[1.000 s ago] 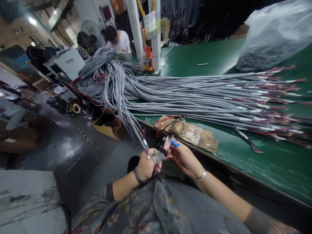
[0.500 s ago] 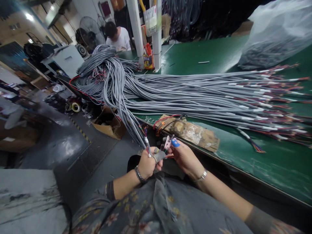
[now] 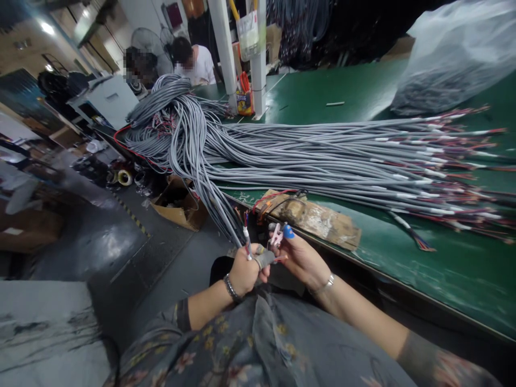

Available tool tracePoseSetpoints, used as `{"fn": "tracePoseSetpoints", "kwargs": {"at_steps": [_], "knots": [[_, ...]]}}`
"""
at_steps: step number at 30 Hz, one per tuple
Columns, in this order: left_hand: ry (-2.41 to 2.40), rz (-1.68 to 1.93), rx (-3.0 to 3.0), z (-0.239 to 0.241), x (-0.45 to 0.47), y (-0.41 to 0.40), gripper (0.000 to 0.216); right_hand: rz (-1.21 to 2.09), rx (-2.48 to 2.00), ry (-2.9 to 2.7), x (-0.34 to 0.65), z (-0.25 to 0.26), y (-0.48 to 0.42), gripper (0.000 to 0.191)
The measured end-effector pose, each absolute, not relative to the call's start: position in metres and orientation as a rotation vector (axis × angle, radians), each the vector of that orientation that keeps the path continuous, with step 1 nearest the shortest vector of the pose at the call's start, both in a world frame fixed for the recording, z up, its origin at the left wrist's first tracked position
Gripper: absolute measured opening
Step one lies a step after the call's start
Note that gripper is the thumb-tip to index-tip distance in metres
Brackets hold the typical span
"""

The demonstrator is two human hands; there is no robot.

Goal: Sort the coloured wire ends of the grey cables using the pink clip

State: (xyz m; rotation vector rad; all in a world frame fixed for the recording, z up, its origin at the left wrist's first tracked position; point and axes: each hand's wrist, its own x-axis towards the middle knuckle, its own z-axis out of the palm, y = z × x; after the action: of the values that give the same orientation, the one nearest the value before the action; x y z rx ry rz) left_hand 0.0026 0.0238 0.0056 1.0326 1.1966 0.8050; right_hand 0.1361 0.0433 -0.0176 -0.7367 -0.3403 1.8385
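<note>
We hold the work just above our lap, both hands close together and almost touching. Our left hand is closed in a fist around the end of one grey cable, and its coloured wire ends stick up out of the top of the fist. From this hand the cable's long axis runs up and away to the left, where it joins the big bundle that spills over the desk edge ahead of us.

Our right hand sits just to the right of the left, fingers pinched on a small pink tool, one fingertip capped in blue. The tool stands upright just beside the wire ends, apart from them by a small gap. So the wire ends lie to the left of the right hand, and the left hand is the nearer one, since it grips the cable itself.

Beyond the right hand a worn piece of cardboard lies on the desk edge. We cannot tell what kind of tool the pink thing is.
</note>
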Motion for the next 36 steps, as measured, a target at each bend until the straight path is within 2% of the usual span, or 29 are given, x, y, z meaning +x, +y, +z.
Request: {"fn": "tracePoseSetpoints", "kwargs": {"at_steps": [15,21,36], "knots": [[1.189,0.843,1.044,0.003,-0.002,0.016,0.046,1.904,-0.741,-0.337,0.135,-0.011,0.04,0.04],[1.177,0.885,1.013,0.0,-0.003,0.014,0.045,1.766,-0.809,-0.43,0.136,-0.006,0.036,0.033],[1.199,0.955,0.943,0.006,0.004,0.02,0.045,1.79,-0.875,-0.47,0.139,-0.007,0.037,0.041]]}}
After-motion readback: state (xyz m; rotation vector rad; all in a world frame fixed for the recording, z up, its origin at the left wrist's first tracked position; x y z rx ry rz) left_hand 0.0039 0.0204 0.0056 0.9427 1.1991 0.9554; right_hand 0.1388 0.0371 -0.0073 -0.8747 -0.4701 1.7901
